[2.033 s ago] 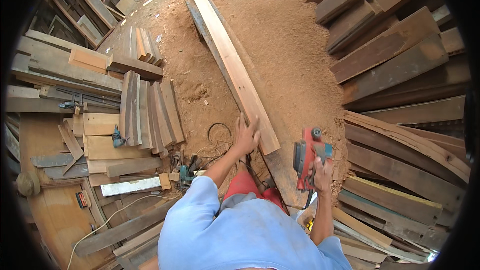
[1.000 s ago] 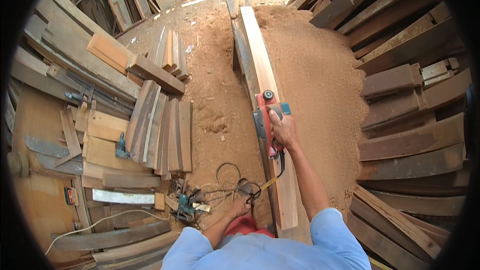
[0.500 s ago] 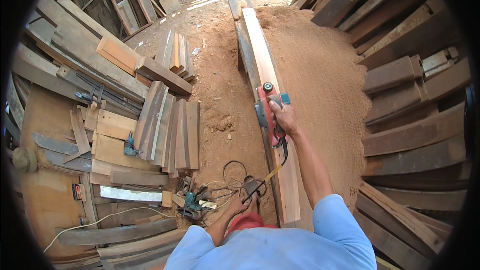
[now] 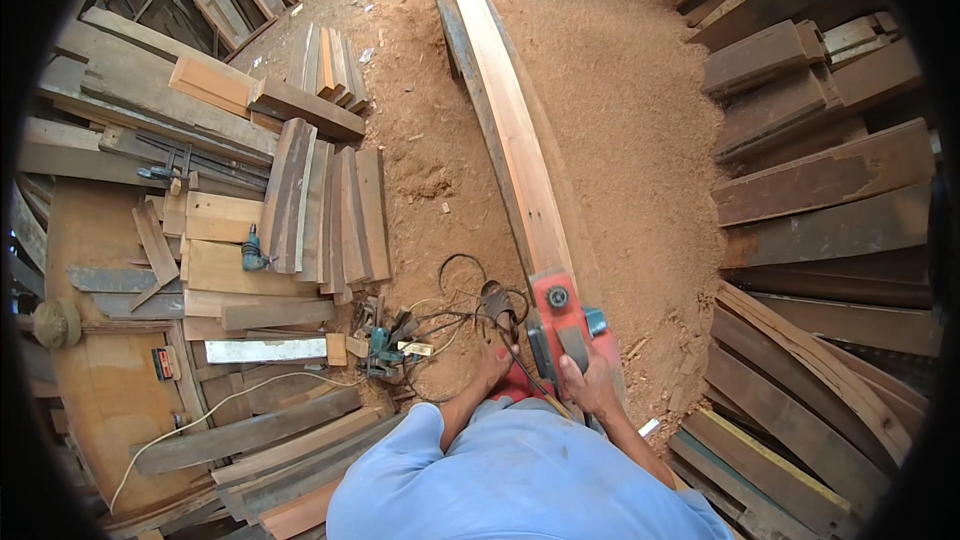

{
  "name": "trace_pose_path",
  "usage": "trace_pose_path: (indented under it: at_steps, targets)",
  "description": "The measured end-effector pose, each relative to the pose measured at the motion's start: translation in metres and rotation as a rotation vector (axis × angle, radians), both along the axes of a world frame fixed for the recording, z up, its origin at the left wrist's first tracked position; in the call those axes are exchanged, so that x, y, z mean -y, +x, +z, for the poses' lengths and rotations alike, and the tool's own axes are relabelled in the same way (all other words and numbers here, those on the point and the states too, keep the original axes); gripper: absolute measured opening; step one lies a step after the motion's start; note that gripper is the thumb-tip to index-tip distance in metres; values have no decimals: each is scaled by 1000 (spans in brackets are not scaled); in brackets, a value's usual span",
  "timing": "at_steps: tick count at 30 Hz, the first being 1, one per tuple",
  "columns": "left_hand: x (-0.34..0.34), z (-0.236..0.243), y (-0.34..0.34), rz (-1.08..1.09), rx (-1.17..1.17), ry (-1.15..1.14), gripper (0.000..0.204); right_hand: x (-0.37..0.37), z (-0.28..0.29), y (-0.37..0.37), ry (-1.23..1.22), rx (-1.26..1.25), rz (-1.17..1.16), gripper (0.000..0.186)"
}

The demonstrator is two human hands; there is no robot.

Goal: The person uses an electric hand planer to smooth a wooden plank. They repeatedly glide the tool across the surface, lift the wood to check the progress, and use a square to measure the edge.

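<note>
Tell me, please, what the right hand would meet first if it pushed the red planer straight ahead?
Probably nothing: the right hand and red planer face along the long plank, whose top looks bare to its far end.

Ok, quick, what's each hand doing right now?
Left hand: down by the near end of the long plank; whether it grips anything cannot be told.
Right hand: closed around the handle of the red electric planer, which sits on the plank.
</note>
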State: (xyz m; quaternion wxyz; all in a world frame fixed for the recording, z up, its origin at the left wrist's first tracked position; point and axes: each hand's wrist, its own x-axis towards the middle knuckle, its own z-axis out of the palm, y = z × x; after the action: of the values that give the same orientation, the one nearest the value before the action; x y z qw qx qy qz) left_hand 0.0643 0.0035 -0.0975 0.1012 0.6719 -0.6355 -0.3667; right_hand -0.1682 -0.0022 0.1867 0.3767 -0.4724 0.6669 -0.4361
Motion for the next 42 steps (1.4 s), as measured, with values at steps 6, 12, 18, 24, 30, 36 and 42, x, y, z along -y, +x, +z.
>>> trace_pose_path:
  at_steps: [6, 12, 18, 24, 30, 36, 42]
  targets:
    - [57, -25, -25, 423, -1166, 513, 51, 142, -8, 4, 66, 130, 36, 47]
    - [101, 105, -77, 166, -766, 325, 76, 357, -35, 1, -23, 100, 68, 48]
    - [117, 139, -86, -304, -480, 215, 97, 557, -2, -12, 140, -35, 35, 59]
    - [121, 148, -85, -351, -389, 420, 100, 584, -4, -25, 152, 5, 123, 70]
    - [136, 185, -87, -331, -365, 353, 92, 487, 6, -22, 188, -71, 112, 62]
    - [99, 165, -86, -307, -489, 229, 90, 317, -20, -39, 109, 124, 148, 42]
    - [50, 176, -73, -437, -670, 442, 65, 45, 14, -35, 334, 151, 108, 45]
